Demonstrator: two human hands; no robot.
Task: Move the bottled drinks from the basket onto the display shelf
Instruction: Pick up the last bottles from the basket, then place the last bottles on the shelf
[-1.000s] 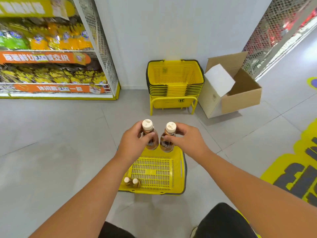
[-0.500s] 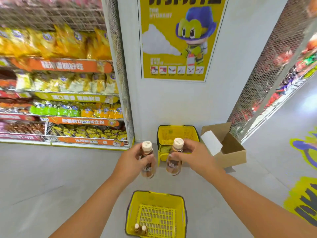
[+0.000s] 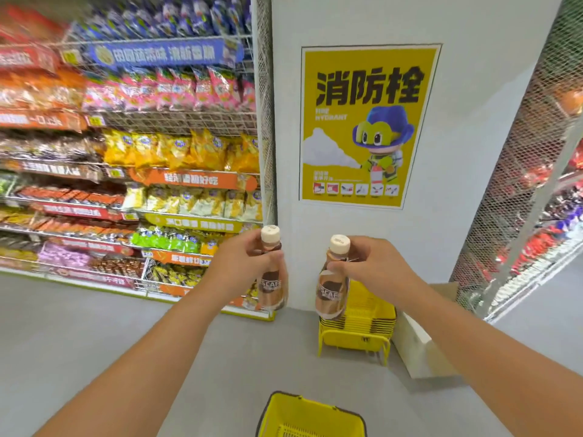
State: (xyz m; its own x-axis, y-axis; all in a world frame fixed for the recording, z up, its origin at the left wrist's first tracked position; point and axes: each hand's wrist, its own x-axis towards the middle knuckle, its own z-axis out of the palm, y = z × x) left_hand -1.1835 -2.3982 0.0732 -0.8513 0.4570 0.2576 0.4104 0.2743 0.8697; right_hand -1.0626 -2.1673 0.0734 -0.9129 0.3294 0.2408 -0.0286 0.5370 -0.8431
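I hold two brown coffee bottles with cream caps, upright and side by side at chest height. My left hand (image 3: 243, 266) grips the neck of the left bottle (image 3: 273, 288). My right hand (image 3: 369, 266) grips the neck of the right bottle (image 3: 331, 294). The yellow basket (image 3: 310, 411) sits on the floor below my arms, cut off by the bottom edge, its contents out of sight. A display shelf (image 3: 132, 171) packed with snack bags fills the left side.
A white pillar with a yellow poster (image 3: 367, 127) stands straight ahead. At its foot is a stack of yellow baskets (image 3: 359, 323) and a cardboard box (image 3: 422, 351). A mesh-sided rack (image 3: 536, 184) runs along the right. Grey floor lies on the left.
Both hands have lifted the two bottles up and away from the basket. My view has tilted upward, so the basket has slid to the bottom edge and higher shelf rows show.
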